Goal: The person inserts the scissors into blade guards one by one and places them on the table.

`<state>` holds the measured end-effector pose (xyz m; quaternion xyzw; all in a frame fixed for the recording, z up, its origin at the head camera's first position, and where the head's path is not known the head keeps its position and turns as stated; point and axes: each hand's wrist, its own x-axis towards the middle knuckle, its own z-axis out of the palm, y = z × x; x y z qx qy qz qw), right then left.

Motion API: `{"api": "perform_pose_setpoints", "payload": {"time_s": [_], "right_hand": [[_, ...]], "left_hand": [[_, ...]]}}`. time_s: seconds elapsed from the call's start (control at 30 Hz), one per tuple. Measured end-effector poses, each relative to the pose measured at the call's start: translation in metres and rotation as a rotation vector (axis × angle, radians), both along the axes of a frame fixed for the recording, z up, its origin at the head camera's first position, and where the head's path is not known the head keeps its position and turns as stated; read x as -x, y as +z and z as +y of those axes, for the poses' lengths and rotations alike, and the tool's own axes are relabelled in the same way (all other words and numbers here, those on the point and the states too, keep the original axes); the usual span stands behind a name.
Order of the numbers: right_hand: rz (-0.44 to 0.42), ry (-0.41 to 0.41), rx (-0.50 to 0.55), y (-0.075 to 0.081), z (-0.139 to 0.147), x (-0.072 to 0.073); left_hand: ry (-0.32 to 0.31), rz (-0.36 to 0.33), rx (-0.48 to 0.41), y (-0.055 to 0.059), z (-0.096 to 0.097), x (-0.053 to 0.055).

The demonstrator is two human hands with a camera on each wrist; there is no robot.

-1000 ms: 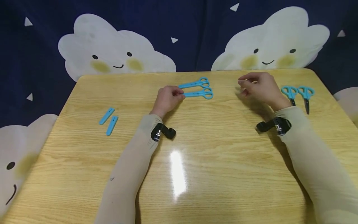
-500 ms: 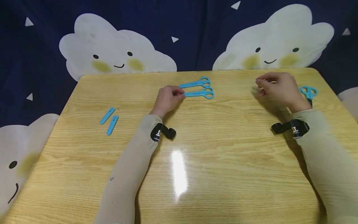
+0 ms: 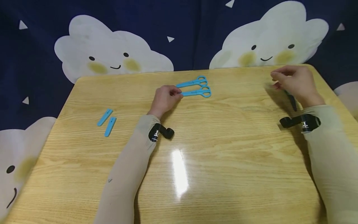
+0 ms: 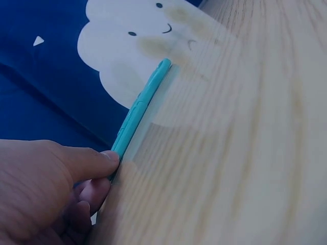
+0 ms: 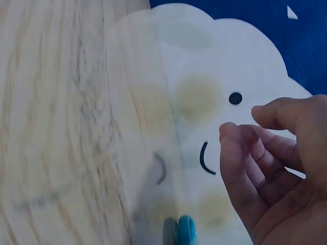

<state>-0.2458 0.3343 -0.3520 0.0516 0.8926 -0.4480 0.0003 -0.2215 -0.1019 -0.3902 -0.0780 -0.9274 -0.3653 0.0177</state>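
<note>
My left hand [image 3: 164,100] pinches the covered tip of light-blue scissors [image 3: 201,92] between thumb and fingers; the left wrist view shows these scissors [image 4: 138,112] edge-on, low over the table. Just behind them lies a second pair of blue scissors [image 3: 191,83], its tip near my fingers. My right hand [image 3: 299,84] hovers at the back right with bent, loose fingers and nothing between them. Beneath it a dark scissor blade [image 3: 292,102] shows, the rest mostly hidden by the hand. A blue handle loop [image 5: 187,230] peeks in at the bottom of the right wrist view.
Two blue blade covers [image 3: 104,117] lie side by side at the left of the wooden table [image 3: 223,149]. Behind the far edge hangs a dark blue curtain [image 3: 193,34] with smiling clouds. A bright reflection shines mid-table.
My right hand has moved right, over the uncovered scissors, and now hides most of them. My left hand keeps its pinch in place. The head view has shifted slightly.
</note>
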Motion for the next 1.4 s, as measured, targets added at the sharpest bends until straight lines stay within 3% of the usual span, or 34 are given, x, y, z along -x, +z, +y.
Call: {"api": "perform_pose_setpoints", "payload": {"time_s": [0.63, 0.83, 0.9, 1.17, 1.4], "right_hand": [[-0.033, -0.158, 0.044, -0.004, 0.034, 0.0], [-0.031, -0.196, 0.116, -0.005, 0.043, 0.001], [-0.043, -0.219, 0.081, -0.006, 0.044, 0.002], [-0.137, -0.243, -0.255, -0.01, 0.049, 0.002], [-0.177, -0.215, -0.379, -0.016, 0.053, 0.002]], "left_hand": [[0.013, 0.001, 0.003, -0.001, -0.004, -0.003], [0.013, 0.001, 0.001, 0.0, -0.008, -0.003], [0.014, 0.003, 0.002, 0.0, -0.009, -0.003], [0.015, 0.008, -0.001, 0.001, -0.011, -0.005], [0.018, 0.01, -0.001, 0.002, -0.013, -0.005]]}}
